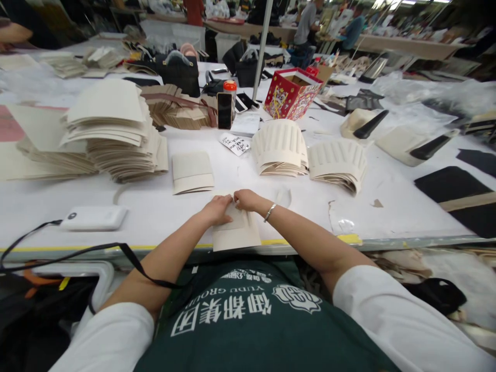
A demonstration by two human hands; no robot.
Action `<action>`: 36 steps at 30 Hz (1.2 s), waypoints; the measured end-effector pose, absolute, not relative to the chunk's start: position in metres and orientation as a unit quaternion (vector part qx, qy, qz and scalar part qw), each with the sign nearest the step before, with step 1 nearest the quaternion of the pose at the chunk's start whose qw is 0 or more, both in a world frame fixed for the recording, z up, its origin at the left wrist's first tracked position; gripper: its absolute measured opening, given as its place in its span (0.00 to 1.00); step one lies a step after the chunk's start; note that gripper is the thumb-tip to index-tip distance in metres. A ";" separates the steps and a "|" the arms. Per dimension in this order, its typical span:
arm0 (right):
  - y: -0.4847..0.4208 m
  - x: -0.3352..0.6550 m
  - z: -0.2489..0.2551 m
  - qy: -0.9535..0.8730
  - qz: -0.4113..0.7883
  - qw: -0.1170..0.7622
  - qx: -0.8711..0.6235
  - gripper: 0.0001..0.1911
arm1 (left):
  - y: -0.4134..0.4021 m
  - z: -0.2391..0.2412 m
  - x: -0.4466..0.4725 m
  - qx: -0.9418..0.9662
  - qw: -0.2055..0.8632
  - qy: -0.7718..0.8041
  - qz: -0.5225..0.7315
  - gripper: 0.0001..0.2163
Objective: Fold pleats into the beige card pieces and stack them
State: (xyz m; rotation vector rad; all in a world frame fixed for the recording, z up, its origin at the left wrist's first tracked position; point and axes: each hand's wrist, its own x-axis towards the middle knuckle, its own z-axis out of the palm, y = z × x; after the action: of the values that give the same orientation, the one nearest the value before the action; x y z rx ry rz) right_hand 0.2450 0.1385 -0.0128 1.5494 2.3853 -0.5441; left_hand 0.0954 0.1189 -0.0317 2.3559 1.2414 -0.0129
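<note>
Cream panel (237, 235), a flat cut piece, lies at the near edge of the white tabletop (163, 206), its lower end reaching over the yellow strip along that edge, right in front of the person's green apron. Both hands meet at its far edge: the left hand (219, 209) has its fingers bent and closed on the left part of that edge, and the right hand (248, 199), with a silver bracelet (270, 212) on the wrist, has its fingers curled shut on the same edge just beside it, the fingertips of both hands almost touching. A smaller pale patch seems to lie on the panel under the left hand, though its outline is faint

Just beyond the hands sits a small pile of folded cream pieces (192, 172). Farther left rises a tall fanned stack of cream sheets (116, 134); to the right stand two ribbed stacks (279, 147), side by side. A white power bank (93, 218) with a black cable (77, 253) rests near the left edge, and a handwritten note (235, 143) lies behind the folded pile, in front of a red box (291, 93)
</note>
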 end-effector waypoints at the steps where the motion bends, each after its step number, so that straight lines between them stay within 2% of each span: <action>1: 0.141 0.244 -0.012 0.821 -0.189 0.132 0.522 0.12 | 0.119 -0.032 0.096 0.859 0.236 0.454 -0.001 0.29; 4: 0.144 0.243 -0.009 0.832 -0.187 0.146 0.501 0.10 | 0.120 -0.034 0.096 0.856 0.234 0.461 0.002 0.32; 7: 0.134 0.244 -0.011 0.840 -0.155 0.133 0.503 0.12 | 0.120 -0.035 0.096 0.851 0.230 0.473 -0.008 0.33; 11: 0.092 0.249 -0.017 0.869 -0.106 0.083 0.477 0.13 | 0.120 -0.038 0.094 0.853 0.217 0.474 -0.012 0.32; 14: 0.053 0.255 -0.018 0.894 -0.133 0.080 0.421 0.11 | 0.120 -0.041 0.095 0.853 0.211 0.477 -0.016 0.34; 16: 0.042 0.261 -0.015 0.886 -0.171 0.070 0.424 0.10 | 0.119 -0.042 0.095 0.850 0.214 0.481 -0.021 0.34; 18: 0.048 0.265 -0.010 0.855 -0.224 0.022 0.468 0.11 | 0.118 -0.041 0.096 0.848 0.214 0.484 -0.025 0.34; 21: 0.071 0.266 -0.006 0.776 -0.323 -0.061 0.538 0.19 | 0.116 -0.038 0.098 0.852 0.208 0.480 -0.031 0.33; 24: 0.069 0.263 -0.009 0.734 -0.419 -0.008 0.535 0.14 | 0.115 -0.035 0.099 0.860 0.202 0.466 -0.046 0.33; 27: 0.029 0.263 -0.013 0.745 -0.528 0.084 0.400 0.08 | 0.115 -0.035 0.098 0.861 0.206 0.462 -0.051 0.34; 29: 0.002 0.268 -0.010 0.731 -0.580 0.089 0.349 0.07 | 0.115 -0.035 0.097 0.857 0.211 0.467 -0.047 0.35; 31: -0.007 0.280 -0.001 0.697 -0.613 0.057 0.367 0.07 | 0.115 -0.035 0.094 0.855 0.217 0.469 -0.043 0.35; 33: 0.005 0.302 0.012 0.664 -0.617 -0.015 0.422 0.09 | 0.114 -0.035 0.091 0.854 0.225 0.467 -0.037 0.36; 36: 0.047 0.348 0.029 0.653 -0.517 -0.135 0.537 0.12 | 0.114 -0.036 0.086 0.850 0.244 0.467 -0.007 0.35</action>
State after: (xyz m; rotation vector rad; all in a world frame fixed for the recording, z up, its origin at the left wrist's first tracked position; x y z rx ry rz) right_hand 0.3478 0.0469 0.0295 1.8483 2.2485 -1.7812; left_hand 0.0858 0.1140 -0.0358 2.3216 1.2767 -0.0182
